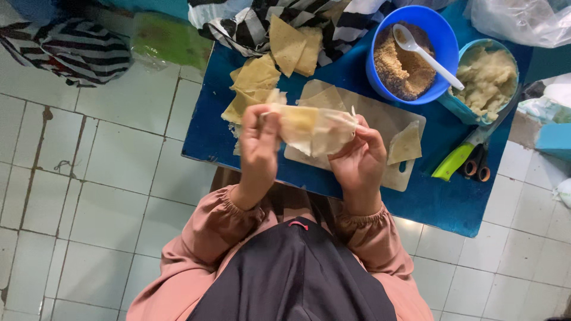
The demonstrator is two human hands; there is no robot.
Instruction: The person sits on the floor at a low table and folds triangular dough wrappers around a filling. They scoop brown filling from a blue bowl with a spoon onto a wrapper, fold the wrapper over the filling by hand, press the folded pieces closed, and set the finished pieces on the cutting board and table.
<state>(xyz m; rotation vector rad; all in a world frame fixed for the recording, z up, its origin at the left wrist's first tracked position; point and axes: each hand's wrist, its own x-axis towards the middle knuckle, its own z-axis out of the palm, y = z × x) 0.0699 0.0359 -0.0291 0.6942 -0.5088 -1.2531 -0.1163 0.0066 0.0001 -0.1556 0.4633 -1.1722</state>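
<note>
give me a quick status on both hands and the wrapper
Left hand and right hand both grip the thin pastry wrapper, lifted above the cutting board. Nothing in the way.

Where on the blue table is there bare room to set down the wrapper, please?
Bare blue table shows along the near edge right of the cutting board, below the green-handled knife. A narrower strip lies at the left edge, beside the wrapper pile. The far side is crowded: blue bowl, mash tub, striped cloth.
</note>
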